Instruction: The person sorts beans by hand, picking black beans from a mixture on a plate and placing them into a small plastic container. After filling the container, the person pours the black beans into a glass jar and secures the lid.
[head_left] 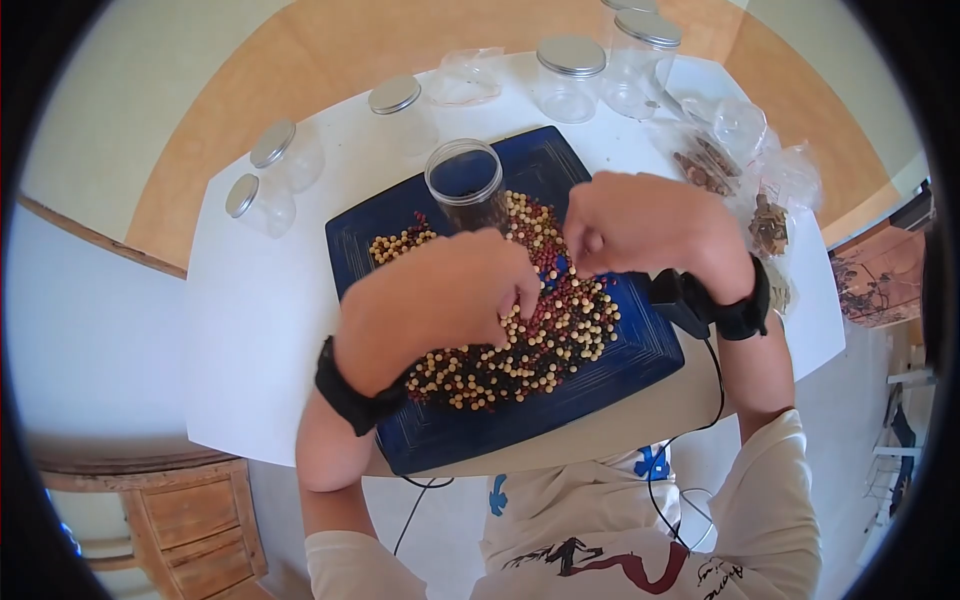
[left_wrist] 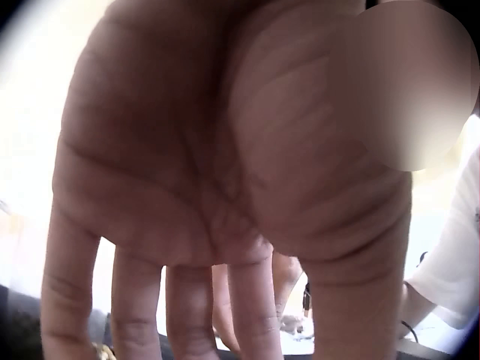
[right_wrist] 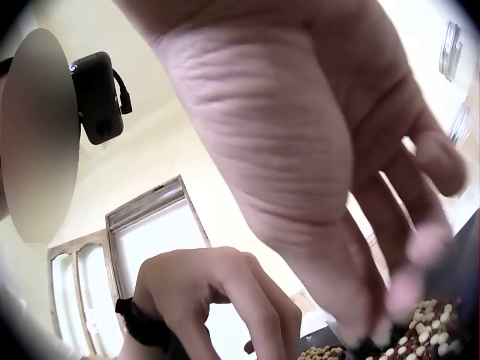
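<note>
A large pile of mixed beans (head_left: 560, 320), cream, red and near-black, lies spread over a dark blue square tray (head_left: 420, 440). Over its left part hangs my left hand (head_left: 430, 300), palm down. Its fingers (left_wrist: 135, 315) run straight down in the left wrist view, their tips out of frame. My right hand (head_left: 650, 225) bends down over the pile's right side. In the right wrist view its thumb and fingertips come close together at the beans (right_wrist: 427, 337); I cannot tell whether they pinch any. Between the hands and the tray's far edge stands a lidless clear jar (head_left: 463, 170) with dark contents.
Lidded clear jars stand around the white table's (head_left: 250, 340) far side, including one jar (head_left: 568, 80) behind the tray. Two jars lie tipped at left, one with a silver lid (head_left: 243, 195). Plastic bags with brown dried pieces (head_left: 768, 225) lie at right. A black cable (head_left: 718, 380) hangs from the right wrist.
</note>
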